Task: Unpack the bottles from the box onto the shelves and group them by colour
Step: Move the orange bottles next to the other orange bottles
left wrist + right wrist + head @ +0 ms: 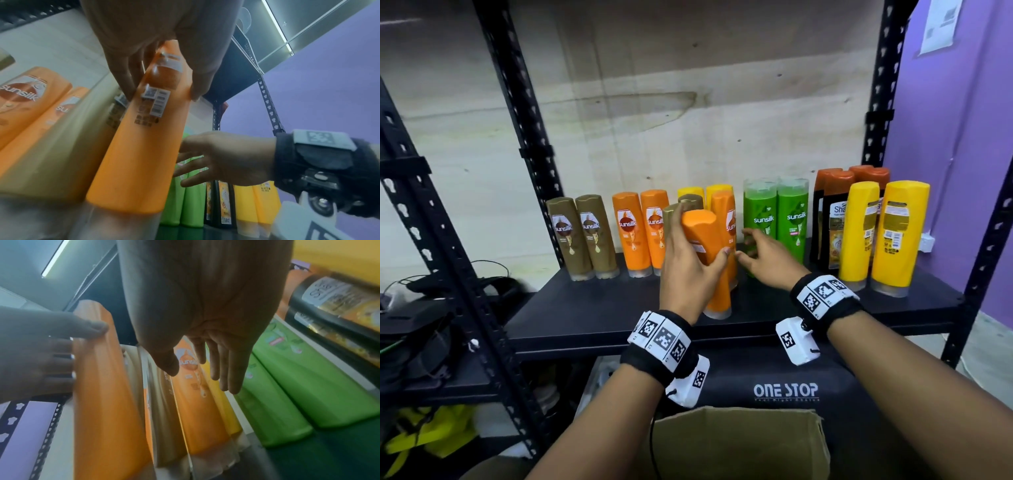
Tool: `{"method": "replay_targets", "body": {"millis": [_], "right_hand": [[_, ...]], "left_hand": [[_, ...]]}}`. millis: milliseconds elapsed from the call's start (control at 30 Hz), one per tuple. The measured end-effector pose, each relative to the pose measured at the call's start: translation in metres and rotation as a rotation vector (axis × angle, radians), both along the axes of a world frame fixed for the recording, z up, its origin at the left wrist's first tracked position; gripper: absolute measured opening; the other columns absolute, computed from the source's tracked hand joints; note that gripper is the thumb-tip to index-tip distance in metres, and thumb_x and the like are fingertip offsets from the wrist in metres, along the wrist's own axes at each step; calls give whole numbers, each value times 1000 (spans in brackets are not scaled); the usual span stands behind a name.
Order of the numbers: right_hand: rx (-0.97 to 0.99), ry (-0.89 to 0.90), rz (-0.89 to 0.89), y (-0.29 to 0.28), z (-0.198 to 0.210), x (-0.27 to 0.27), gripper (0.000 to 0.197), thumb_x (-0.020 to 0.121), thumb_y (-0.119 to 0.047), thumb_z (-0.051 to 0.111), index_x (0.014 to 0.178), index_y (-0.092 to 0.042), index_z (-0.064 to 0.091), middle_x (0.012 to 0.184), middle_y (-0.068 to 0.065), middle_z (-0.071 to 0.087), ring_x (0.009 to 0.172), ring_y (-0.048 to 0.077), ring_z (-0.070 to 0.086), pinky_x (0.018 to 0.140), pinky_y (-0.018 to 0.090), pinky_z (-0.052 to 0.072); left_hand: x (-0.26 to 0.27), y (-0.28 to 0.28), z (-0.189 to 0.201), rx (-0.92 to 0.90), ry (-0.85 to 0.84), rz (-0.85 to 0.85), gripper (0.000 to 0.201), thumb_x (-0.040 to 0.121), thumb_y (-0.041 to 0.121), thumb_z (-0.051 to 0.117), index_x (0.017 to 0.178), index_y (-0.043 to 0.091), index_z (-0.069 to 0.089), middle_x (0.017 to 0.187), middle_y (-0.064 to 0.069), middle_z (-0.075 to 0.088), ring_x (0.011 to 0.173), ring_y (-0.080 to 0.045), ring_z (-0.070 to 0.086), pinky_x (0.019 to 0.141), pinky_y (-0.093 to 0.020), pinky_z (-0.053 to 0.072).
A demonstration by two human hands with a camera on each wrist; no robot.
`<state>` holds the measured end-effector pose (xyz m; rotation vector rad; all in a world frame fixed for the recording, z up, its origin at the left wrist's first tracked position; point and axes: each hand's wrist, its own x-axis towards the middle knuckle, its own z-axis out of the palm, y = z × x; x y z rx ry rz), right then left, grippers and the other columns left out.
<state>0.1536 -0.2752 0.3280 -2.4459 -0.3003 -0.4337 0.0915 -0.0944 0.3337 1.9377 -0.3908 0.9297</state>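
My left hand [690, 260] grips an orange bottle [709, 253] near its top, thumb on one side and fingers on the other; the bottle [141, 146] leans toward me with its clear cap on the black shelf [592, 308]. Behind it stand another orange bottle [726, 219] and two brown bottles [688, 202]. My right hand [760, 255] hovers with fingers straight and spread between that orange bottle and the green bottles [777, 216], holding nothing. In the right wrist view its fingers [226, 366] point at the orange bottle [195, 402].
Along the shelf stand two brown bottles [582, 236], two orange [642, 233], two yellow at the back [705, 192], dark bottles [832, 219] and two large yellow ones [880, 236]. The open cardboard box [736, 442] sits below, in front of a black bag [784, 390]. Black uprights [524, 113] frame the shelf.
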Motion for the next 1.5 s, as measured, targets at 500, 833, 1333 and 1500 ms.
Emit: {"method": "replay_targets", "body": {"millis": [500,833,1333,1500], "right_hand": [[267,54,42,29,-12,27,96,84,-51,73,157,-19,19,156,12,39,140,33,44,114,51,41],[304,-46,0,11,-27,13,88,83,-46,80,149,-19,28,150,11,44,133,29,51,108,48,46],[437,-82,25,1,-36,-21,86,86,-49,75,154,-27,26,149,4,47,134,23,50,106,46,48],[448,-115,5,-21,-34,-26,85,88,-52,71,155,-31,23,153,-1,44,138,20,46,110,51,45]], "left_hand": [[-6,20,-1,-28,62,-17,100,82,45,81,157,38,15,159,5,35,144,-17,40,113,-48,44],[-4,4,-32,-33,157,-45,97,84,41,79,158,29,18,160,3,34,143,-15,40,113,-42,43],[-7,-5,-64,-137,239,-44,90,83,40,81,154,31,27,146,8,51,130,-12,54,107,-44,50],[6,-25,-58,-157,214,-102,87,81,39,83,150,32,31,142,10,53,126,-9,56,105,-41,52]]}}
